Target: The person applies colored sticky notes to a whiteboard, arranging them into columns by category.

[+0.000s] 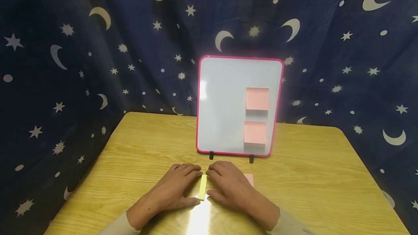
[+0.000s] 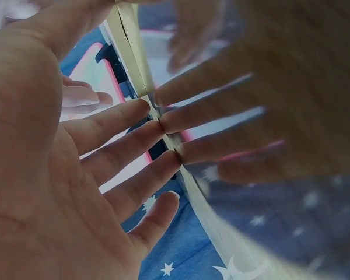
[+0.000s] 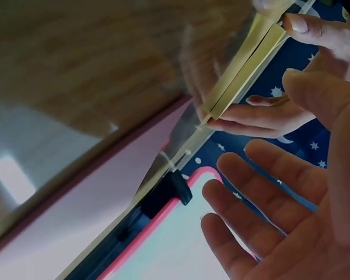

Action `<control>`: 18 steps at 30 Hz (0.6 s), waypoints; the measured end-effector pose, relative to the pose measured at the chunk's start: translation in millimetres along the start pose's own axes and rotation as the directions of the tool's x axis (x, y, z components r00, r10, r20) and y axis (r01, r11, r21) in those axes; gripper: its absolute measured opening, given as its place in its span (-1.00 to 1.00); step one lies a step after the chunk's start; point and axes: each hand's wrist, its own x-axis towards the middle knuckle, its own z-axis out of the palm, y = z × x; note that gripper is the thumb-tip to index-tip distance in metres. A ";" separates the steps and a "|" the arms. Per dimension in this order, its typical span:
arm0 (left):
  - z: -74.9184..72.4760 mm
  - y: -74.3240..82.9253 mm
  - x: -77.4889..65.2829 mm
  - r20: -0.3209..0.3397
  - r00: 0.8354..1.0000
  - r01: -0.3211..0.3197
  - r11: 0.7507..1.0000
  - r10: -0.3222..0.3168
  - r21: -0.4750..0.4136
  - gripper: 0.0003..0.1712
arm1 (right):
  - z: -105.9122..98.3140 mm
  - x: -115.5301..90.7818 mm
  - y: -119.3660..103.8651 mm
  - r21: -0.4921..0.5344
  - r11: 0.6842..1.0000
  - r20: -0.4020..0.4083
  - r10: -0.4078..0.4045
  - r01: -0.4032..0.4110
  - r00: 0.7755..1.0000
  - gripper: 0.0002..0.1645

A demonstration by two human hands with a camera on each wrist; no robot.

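A narrow yellow sticky note pad (image 1: 203, 188) lies lengthwise on the table between the two hands. My left hand (image 1: 174, 188) rests on the table at its left, fingers fairly straight. Its thumb is by the pad's near end and its index fingertip by the far end; whether they press on it I cannot tell. On the right, my right hand (image 1: 230, 184) hovers or rests beside the pad with loosely bent fingers, holding nothing. In the right wrist view the yellow pad (image 3: 248, 73) appears along the left hand (image 3: 262, 116). A pink sticky note (image 1: 249, 179) is partly hidden behind the right hand.
Beyond the hands stands a pink-framed whiteboard (image 1: 222, 108) on small black feet (image 1: 251, 159). Two pink sticky notes, an upper note (image 1: 257, 99) and a lower note (image 1: 255, 132), cling to its right side. A dark blue star-and-moon curtain (image 1: 130, 39) surrounds the wooden table (image 1: 147, 137).
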 end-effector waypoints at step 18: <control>0.0 0.5 0.0 0.033 0.999 0.041 0.999 -0.040 -0.034 -0.12 | 7.8 12.7 -14.9 -0.042 0.999 0.172 0.020 -0.013 0.985 -0.32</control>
